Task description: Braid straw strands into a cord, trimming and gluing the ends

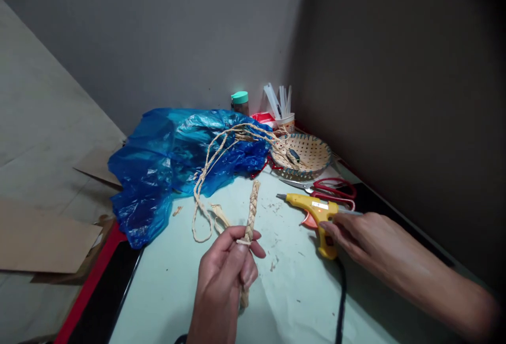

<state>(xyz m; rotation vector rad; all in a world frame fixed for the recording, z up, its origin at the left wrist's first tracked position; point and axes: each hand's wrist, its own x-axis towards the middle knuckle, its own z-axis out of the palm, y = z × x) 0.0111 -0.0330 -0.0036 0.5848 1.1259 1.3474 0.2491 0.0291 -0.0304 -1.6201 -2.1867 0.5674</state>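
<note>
A short braided straw strip (253,209) is pinched upright between the thumb and fingers of my left hand (229,267). A thin pale strand crosses the braid just above my thumb, and its lower end pokes out below my fist. To the right, my right hand (358,233) has its thumb and fingers at the back of a yellow hot glue gun (316,207). The gun lies on its side with its nozzle pointing left and its orange trigger showing. Part of my right hand's grip is hidden behind the gun and hand.
A blue plastic bag (169,159) covers the back left, with a long twisted straw cord (201,186) trailing off it. Red-handled scissors (334,188) lie behind the gun, near a woven basket (312,151). A cup of glue sticks (285,120) and a green-lidded jar (240,101) stand behind.
</note>
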